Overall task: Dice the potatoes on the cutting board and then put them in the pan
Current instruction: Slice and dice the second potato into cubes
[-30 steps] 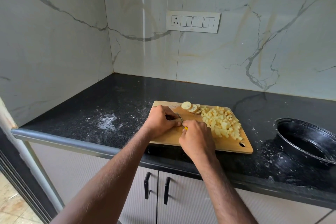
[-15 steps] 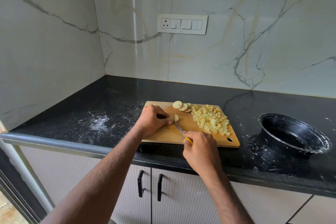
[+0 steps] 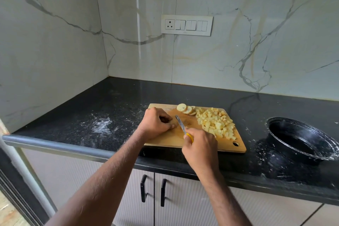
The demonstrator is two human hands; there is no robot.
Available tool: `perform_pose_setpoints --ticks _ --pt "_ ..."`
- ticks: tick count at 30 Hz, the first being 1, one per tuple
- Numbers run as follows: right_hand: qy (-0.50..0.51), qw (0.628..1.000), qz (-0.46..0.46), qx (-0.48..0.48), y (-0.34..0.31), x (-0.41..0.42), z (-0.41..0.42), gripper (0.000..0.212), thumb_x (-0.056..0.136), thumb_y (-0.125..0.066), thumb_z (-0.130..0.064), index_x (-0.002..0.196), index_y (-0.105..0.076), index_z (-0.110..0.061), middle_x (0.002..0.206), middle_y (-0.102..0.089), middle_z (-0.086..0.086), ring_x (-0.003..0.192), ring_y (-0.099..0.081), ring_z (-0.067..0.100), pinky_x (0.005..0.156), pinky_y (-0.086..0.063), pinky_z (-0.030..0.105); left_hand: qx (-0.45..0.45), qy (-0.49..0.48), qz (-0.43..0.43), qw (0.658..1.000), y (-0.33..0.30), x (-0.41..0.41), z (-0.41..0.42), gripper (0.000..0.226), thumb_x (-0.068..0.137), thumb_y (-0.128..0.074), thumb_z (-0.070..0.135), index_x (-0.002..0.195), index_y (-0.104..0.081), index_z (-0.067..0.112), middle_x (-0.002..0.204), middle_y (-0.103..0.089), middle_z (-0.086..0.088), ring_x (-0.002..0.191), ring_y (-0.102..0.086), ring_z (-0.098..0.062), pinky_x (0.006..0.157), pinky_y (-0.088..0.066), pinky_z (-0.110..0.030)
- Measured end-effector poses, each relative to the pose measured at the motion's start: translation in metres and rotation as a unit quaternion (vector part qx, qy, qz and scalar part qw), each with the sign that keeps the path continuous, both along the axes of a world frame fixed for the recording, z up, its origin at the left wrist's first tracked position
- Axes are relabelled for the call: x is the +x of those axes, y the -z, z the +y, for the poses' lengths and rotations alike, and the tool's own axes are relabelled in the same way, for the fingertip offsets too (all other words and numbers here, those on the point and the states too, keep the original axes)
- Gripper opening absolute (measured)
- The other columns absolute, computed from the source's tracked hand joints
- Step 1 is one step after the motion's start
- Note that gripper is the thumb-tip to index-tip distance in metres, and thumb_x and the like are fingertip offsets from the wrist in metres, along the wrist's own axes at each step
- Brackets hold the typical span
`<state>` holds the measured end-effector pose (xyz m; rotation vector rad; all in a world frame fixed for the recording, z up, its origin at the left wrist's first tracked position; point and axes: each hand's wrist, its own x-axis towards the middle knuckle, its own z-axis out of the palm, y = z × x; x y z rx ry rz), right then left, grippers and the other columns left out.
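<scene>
The job is at the cutting step. On the black table (image 3: 110, 108) a wooden board (image 3: 165, 139) lies near the front edge. The left hand (image 3: 156, 124) rests on the board's left part with its fingers curled down. It may be holding a small bit of potato, but I cannot tell. Just beside it the knife (image 3: 180, 124) points toward the back edge. The right hand (image 3: 200, 148) grips its yellow handle tight. At the board's back edge lie a few round slices (image 3: 186, 109), not cut up yet. On the board's right part sits a big pile of cubes (image 3: 215, 124). The pan (image 3: 300, 137) stands well apart, near the table's right edge, and I see no potato in it. Next, I think, the slices need cutting into cubes. Then all the cubes go in the pan.
</scene>
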<state>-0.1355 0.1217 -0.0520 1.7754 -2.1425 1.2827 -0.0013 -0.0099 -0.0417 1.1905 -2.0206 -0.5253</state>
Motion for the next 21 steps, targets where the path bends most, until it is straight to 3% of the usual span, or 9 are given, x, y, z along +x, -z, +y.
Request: perform_pose_setpoints --ticks 7,14,21 --pt "0.013 0.999 0.027 0.012 0.001 0.011 -0.004 0.027 0.091 -0.066 -0.015 0.116 -0.075 -0.017 0.107 -0.076 -0.002 0.096 -0.069 0.019 0.084 -0.052 0.029 0.015 -0.009 0.016 1.000 -0.001 0.000 0.000 0.026 0.066 -0.093 0.022 0.089 -0.081 0.019 0.077 -0.067 0.017 0.075 -0.064 0.004 0.066 -0.044 -0.001" --pt "0.023 0.996 0.074 0.048 -0.007 0.019 -0.009 0.025 0.092 -0.063 -0.014 0.114 -0.073 -0.018 0.106 -0.075 -0.002 0.093 -0.069 0.020 0.078 -0.054 0.031 0.006 0.013 0.027 1.000 0.000 0.003 -0.002 0.023 0.067 -0.092 0.019 0.087 -0.082 0.017 0.080 -0.072 0.013 0.078 -0.067 -0.004 0.071 -0.050 -0.009" --pt "0.008 0.992 0.083 0.097 -0.020 0.019 -0.029 0.025 0.092 -0.064 -0.015 0.116 -0.071 -0.018 0.105 -0.073 0.001 0.090 -0.068 0.019 0.070 -0.058 0.030 0.009 0.029 0.024 0.999 -0.001 0.004 -0.001 0.021 0.069 -0.091 0.016 0.087 -0.081 0.015 0.078 -0.067 0.019 0.070 -0.061 0.012 0.069 -0.046 -0.005"
